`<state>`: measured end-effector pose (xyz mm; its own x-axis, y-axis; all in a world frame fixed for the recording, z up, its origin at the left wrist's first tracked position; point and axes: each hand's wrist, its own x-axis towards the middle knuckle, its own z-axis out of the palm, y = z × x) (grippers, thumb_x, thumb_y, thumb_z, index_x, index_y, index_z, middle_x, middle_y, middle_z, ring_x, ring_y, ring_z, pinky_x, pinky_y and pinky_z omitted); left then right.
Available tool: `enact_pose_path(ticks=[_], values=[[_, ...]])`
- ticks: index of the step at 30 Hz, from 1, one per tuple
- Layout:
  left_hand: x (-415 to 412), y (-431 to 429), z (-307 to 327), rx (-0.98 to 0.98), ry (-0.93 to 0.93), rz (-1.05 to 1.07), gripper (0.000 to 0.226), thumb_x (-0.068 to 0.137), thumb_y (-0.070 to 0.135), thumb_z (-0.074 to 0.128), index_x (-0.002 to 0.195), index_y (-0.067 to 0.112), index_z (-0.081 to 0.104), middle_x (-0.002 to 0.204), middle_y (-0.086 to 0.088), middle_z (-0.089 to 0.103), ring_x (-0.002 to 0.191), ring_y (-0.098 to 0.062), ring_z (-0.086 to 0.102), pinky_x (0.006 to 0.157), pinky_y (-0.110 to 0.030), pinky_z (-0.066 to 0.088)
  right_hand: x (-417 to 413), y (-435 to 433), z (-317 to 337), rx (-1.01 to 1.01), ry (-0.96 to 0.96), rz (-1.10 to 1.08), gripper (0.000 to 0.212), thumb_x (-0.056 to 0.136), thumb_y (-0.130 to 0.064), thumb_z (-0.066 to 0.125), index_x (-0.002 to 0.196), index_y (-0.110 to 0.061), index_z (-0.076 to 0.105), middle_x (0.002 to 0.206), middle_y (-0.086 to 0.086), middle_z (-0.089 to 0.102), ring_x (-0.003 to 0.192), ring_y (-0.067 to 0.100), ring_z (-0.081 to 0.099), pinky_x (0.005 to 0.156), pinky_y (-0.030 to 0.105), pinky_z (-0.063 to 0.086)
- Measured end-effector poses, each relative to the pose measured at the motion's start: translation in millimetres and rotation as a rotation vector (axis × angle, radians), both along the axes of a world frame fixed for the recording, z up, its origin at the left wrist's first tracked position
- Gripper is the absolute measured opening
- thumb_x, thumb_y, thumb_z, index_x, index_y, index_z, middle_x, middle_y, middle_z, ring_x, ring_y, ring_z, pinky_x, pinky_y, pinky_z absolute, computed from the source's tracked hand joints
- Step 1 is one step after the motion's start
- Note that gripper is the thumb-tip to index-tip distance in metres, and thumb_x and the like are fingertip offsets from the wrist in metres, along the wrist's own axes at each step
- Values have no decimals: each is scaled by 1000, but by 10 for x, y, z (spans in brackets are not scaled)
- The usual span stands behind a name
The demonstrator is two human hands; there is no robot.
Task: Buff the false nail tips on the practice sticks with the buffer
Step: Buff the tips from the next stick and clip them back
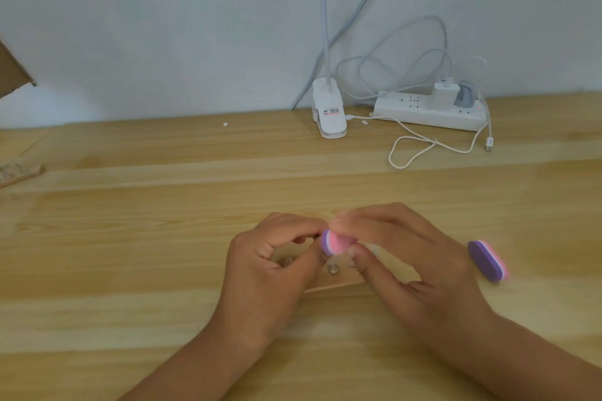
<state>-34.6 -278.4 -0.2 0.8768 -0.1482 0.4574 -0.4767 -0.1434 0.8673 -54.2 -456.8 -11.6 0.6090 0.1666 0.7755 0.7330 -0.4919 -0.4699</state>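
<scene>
Buffing looks underway: your right hand pinches the buffer. Your left hand curls, grip unclear; what remains is hidden.

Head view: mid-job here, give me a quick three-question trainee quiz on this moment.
1. True or false: a spare buffer lies on the table, to the right of the right hand.
2. What does the right hand pinch? A. a white cable B. a pink and purple buffer C. a plug
3. Fill in: the power strip sits at the table's ____ edge.
Key: 1 true; 2 B; 3 far.
</scene>
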Motion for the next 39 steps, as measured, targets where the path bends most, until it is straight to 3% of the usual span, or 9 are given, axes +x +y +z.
enact_pose_path(ticks=[3,7,9,13,17,25,31,35,39], values=[[-11,0,12,-11,29,3,14,73,26,79,86,18,78,80,-1,73,81,-23,66,62,-19,52,11,-9,0,-28,10,-10,25,93,-4,66,117,-10,69,110,2,68,105,6,64,92,18,48],[-14,-12,23,31,2,26,16,75,30,75,87,19,78,80,2,73,82,-25,65,69,-36,53,3,-11,7,15,29,-28,25,91,-2,68,115,-9,71,109,0,68,104,4,64,92,16,47],[-24,-10,26,18,-34,29,21,75,35,71,86,18,77,81,1,73,81,-24,66,71,-32,53,-15,28,3,-6,-26,1,26,92,-4,65,118,-10,68,112,3,68,106,8,65,93,18,49],[-24,-10,18,41,-49,36,9,78,17,75,87,19,77,80,5,73,80,-25,65,72,-35,53,33,-50,6,-12,11,-42,28,88,4,68,115,-6,70,108,3,69,102,7,65,92,16,47],[-16,-17,23,24,-63,31,13,77,29,73,86,22,78,82,7,73,82,-22,66,72,-30,53,-3,26,4,-20,-67,1,27,92,0,66,118,-7,67,111,6,68,105,11,66,92,21,50],[-17,-20,14,28,-62,17,15,77,27,72,89,19,77,83,3,73,82,-23,66,73,-31,53,-9,16,-16,-39,-84,-29,27,92,-2,65,119,-7,66,109,5,68,102,10,65,91,20,50],[-12,-18,23,58,-89,36,11,78,11,74,82,21,75,80,13,71,78,-20,64,73,-28,51,81,-148,-15,110,196,-151,29,88,1,73,114,-13,72,102,-3,69,92,9,67,85,16,49],[6,-10,12,79,-104,50,9,78,17,75,86,22,75,81,14,71,79,-16,65,72,-31,52,-43,9,-26,78,119,-53,26,94,-12,67,119,-11,68,107,-4,68,97,6,66,86,11,45],[0,-3,23,91,-98,61,11,76,20,76,87,24,76,79,14,71,78,-18,64,71,-27,50,-41,19,-36,25,65,-77,27,91,-4,68,118,-5,69,106,3,68,100,7,64,89,17,48]])
